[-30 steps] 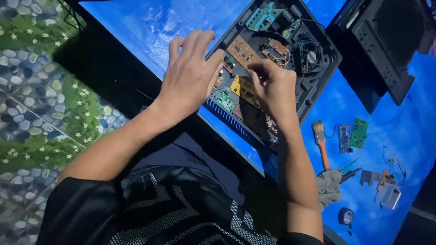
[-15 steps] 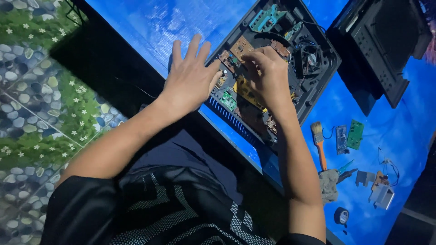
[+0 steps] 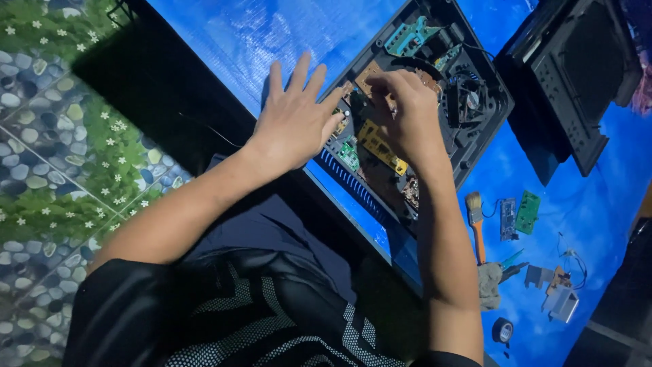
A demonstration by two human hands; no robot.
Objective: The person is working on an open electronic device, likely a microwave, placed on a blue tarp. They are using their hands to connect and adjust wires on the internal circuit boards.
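The opened black plastic electronics chassis (image 3: 435,122) is steadied by the spread left hand (image 3: 295,122); the right hand (image 3: 407,112) pinches inside. Its exposed boards look fragile, so the rigid rim is best gripped.

No package, label, sign or screen could be seen clearly in this view. The only candidate was the black flat panel (image 3: 577,81) at about two o'clock on the blue tabletop (image 3: 272,34); it was rectangular and lay tilted, with a dark inner face and a raised black frame. Whether this face was a screen could not be told. No sticker or printed label showed on it, and no box or wrapped package stood anywhere on the tabletop.
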